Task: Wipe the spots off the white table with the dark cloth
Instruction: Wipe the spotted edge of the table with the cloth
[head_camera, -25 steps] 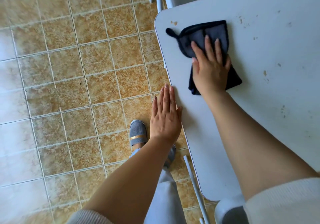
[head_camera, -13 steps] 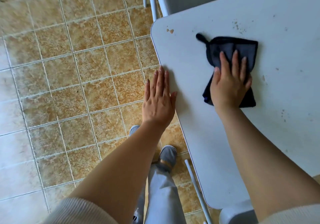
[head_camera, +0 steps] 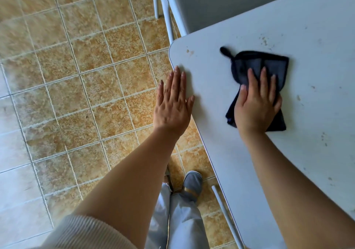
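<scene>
The right hand (head_camera: 256, 105) lies flat, fingers spread, pressing the dark cloth (head_camera: 258, 66) onto the white table (head_camera: 317, 114) — brown spots (head_camera: 265, 41) lie at the cloth's 12 o'clock. The left hand (head_camera: 172, 102) rests open and empty on the table's edge, at the cloth's 9 o'clock.

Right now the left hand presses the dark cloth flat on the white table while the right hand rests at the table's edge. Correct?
Not quite: the hands are swapped. The head view shows the right hand pressing the dark cloth on the white table, and the left hand at its edge.
</scene>
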`<state>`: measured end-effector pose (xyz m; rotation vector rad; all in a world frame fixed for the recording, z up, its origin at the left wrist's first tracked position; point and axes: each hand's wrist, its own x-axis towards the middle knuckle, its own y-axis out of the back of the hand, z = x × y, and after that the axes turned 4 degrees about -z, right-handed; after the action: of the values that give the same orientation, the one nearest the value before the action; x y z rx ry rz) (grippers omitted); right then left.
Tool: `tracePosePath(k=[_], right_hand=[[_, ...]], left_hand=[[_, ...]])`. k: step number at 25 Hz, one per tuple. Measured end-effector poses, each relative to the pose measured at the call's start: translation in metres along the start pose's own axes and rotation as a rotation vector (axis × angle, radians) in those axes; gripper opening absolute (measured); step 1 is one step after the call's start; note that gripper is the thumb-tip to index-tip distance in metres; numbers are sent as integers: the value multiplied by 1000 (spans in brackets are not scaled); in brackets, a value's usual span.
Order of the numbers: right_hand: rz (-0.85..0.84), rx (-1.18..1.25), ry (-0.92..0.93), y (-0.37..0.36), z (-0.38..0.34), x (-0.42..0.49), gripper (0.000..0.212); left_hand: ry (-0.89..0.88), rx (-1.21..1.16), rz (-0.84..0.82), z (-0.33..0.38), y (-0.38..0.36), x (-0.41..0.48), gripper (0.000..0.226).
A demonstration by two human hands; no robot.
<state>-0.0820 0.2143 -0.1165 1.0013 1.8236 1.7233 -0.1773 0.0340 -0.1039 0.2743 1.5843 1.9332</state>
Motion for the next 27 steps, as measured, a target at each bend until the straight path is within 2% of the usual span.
tracePosePath(k=[3, 8, 13, 18, 21, 23, 27], right_hand=[[-58, 30, -1, -12, -34, 46, 44], [-42, 67, 306, -28, -92, 60, 40], [-106, 59, 538, -7, -70, 23, 40], [-115, 3, 531, 7, -3, 25, 41], [-118, 26, 254, -3, -24, 51, 43], [-94, 56, 155, -12, -54, 50, 43], [-61, 70, 281, -10, -72, 4, 40]], left_hand=[[2, 1, -9, -1, 0, 0, 62], [20, 15, 15, 0, -2, -1, 62], [56, -25, 9, 5, -2, -3, 62], [51, -52, -22, 5, 0, -3, 62], [50, -62, -33, 5, 0, -3, 62], [45, -63, -37, 4, 1, -3, 62], [44, -42, -31, -3, 3, -1, 61]])
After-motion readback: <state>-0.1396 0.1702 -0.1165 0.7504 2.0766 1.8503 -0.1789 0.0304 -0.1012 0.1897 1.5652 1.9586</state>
